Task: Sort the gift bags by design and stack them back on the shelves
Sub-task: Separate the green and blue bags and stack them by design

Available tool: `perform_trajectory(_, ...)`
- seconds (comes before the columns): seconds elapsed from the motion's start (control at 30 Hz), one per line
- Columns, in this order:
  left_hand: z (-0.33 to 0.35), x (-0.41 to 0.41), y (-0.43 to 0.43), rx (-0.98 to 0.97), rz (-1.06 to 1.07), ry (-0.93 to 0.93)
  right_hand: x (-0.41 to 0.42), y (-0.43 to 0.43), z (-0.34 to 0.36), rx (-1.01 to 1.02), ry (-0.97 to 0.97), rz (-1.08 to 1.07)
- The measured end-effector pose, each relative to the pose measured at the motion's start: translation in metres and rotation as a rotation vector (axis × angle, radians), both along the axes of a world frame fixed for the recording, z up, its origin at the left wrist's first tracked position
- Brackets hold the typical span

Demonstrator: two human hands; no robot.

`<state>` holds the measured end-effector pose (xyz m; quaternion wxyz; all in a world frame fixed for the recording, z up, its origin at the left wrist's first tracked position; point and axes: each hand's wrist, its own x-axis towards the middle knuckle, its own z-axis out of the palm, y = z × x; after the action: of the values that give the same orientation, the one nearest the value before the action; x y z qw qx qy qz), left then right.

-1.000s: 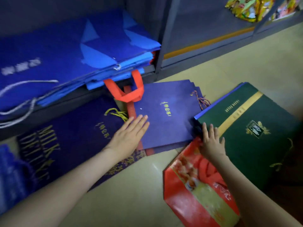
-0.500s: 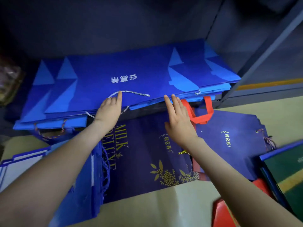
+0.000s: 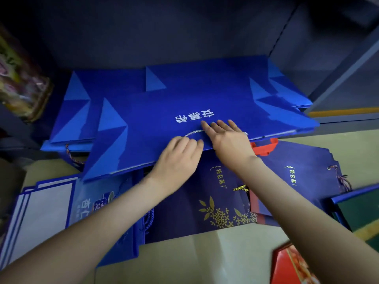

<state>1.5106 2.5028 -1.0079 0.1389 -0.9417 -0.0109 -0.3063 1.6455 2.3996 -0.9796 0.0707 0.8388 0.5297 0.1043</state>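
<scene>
From the head camera, the person is leaning over a low shelf where a stack of bright blue gift bags is lying flat, the top bag skewed and jutting out over the near edge. The left hand is curling its fingers together around the near edge of that top bag, beside its white cord handle. The right hand is lying flat on the same bag just to the right, fingers spread apart and pressing down near the white lettering.

On the floor below the shelf, a dark navy bag with gold flowers is sitting under both forearms, with a second navy bag to its right and a red ribbon handle poking out between them. A white and blue bag is lying at the near left, a red bag is showing at the near right corner, and a green bag is lying at the right edge.
</scene>
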Motion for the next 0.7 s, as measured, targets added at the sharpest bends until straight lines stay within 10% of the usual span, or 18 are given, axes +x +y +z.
perform_trajectory(0.2,0.021,-0.027,-0.010,-0.154,0.197,0.117,-0.031,-0.029,0.020,-0.100,-0.282,-0.092)
perform_trajectory(0.7,0.087,-0.033,-0.105,-0.135,-0.225,-0.132,-0.109,-0.151,0.107,-0.032,-0.363,-0.564)
